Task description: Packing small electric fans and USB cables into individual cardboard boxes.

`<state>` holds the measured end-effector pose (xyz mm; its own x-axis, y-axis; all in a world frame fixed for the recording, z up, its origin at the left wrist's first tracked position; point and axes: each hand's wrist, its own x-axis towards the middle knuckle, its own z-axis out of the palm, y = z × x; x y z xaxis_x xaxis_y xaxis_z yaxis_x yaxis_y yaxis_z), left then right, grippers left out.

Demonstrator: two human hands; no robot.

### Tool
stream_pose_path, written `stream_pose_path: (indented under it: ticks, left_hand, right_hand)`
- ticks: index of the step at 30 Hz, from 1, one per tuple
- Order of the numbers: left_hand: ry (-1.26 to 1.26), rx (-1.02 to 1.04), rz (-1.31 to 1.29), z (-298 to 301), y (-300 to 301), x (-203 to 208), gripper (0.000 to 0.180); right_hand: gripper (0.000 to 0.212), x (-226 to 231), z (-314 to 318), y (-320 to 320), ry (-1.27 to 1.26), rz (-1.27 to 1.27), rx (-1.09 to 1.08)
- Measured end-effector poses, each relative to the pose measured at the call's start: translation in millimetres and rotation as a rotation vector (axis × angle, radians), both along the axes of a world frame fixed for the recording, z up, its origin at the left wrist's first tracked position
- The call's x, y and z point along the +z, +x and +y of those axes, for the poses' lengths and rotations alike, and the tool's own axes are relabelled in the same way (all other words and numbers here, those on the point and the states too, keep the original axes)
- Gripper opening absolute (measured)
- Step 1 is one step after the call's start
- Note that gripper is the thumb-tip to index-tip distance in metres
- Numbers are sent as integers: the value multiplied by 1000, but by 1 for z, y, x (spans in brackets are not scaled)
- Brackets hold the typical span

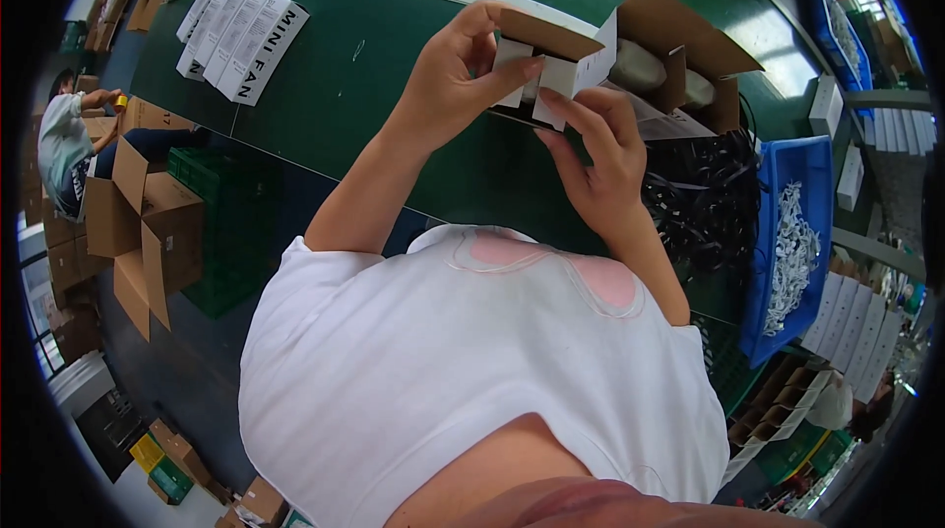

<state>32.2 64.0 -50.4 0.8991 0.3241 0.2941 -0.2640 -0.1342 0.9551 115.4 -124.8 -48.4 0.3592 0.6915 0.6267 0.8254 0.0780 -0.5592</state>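
Pinching one white box [560, 74] over the green desk [458, 169], left hand [456, 75] and right hand [603, 154] share the grip. Its open, flapped end faces the camera; its long axis I cannot tell.

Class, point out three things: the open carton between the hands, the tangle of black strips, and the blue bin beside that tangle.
Open carton [549, 34]: head view, on its raised brown flap.
Tangle of black strips [702, 201]: head view, middle of the heap.
Blue bin [801, 160]: head view, bare wall at its far end.
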Motion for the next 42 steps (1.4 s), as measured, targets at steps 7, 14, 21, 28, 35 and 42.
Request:
stream_pose_path:
  ticks: [7, 14, 21, 28, 35, 42]
  left_hand:
    - [107, -250, -463, 33, 23, -26, 25]
    - [582, 37, -278, 14, 3, -2, 30]
    - [1117, 167, -61, -7, -10, 13, 57]
    - [895, 411, -230, 3, -18, -29, 94]
    - [329, 488, -57, -21, -17, -93, 106]
    - [955, 979, 328, 86, -103, -35, 69]
  right_hand:
    - [55, -7, 11, 0, 127, 68, -105]
    - [60, -3, 9, 0, 72, 157, -117]
    - [59, -4, 9, -2, 110, 151, -143]
    - [56, -11, 4, 8, 27, -271, -97]
    - [59, -24, 23, -23, 92, 99, 135]
    - [54, -54, -36, -16, 55, 557, -45]
